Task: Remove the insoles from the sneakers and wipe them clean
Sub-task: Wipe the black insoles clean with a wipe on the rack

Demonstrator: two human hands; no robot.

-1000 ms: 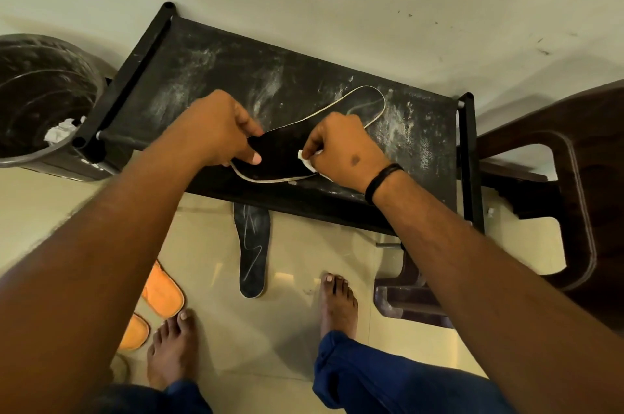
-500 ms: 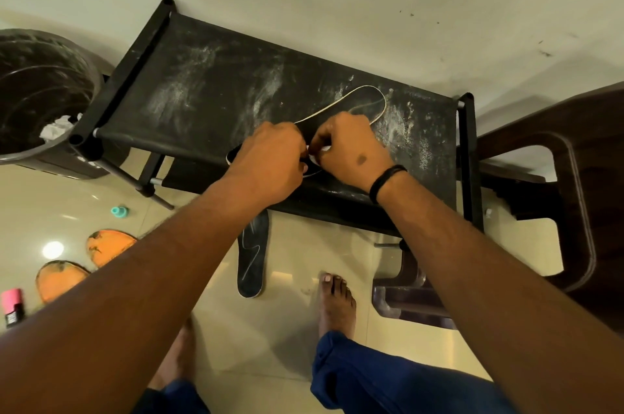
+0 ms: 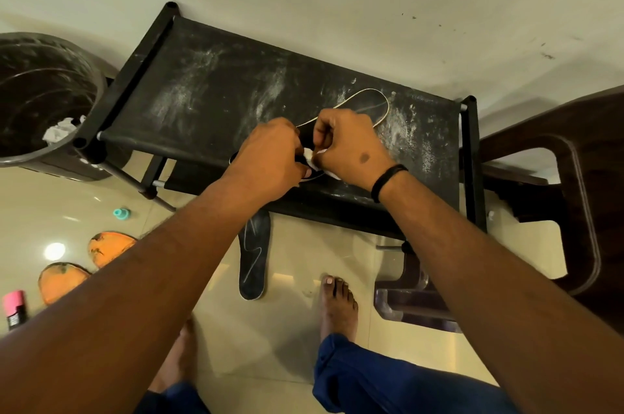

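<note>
Insole in hand: the black foam insole with a pale edge (image 3: 368, 109) lies flat on the surface, its rounded end free at the far right and its near part hidden under both your hands.
Wiping material: a small white crumpled tissue or cloth (image 3: 310, 157) sits between your hands, right over the insole.
Right hand (image 3: 347, 147): your fingers are curled and pinch the white wad; a black band is on that wrist.
Left hand (image 3: 270, 160): your fingers are curled at the same wad and the insole beneath; which of the two they grip I cannot tell.
Surface: the black fabric-topped rack with a dark frame (image 3: 202, 89) carries white powdery smears across its top.
Second insole: a matching black insole with pale scuff lines (image 3: 253, 261) lies on the beige tiled floor (image 3: 297, 329), partly under the rack's near edge.
Progress: both insoles are out of the shoes; no sneakers are in view. You appear to be mid-wipe on the first. The floor insole looks marked, so it likely remains to be done.
Container: the dark round bin (image 3: 44, 103) left of the rack holds a crumpled white tissue (image 3: 60, 130) against its near wall; nothing else is discernible in it.
Floor items: two orange flat pieces (image 3: 111, 244), a pink-capped can (image 3: 14, 309), a small teal cap (image 3: 121, 213).
</note>
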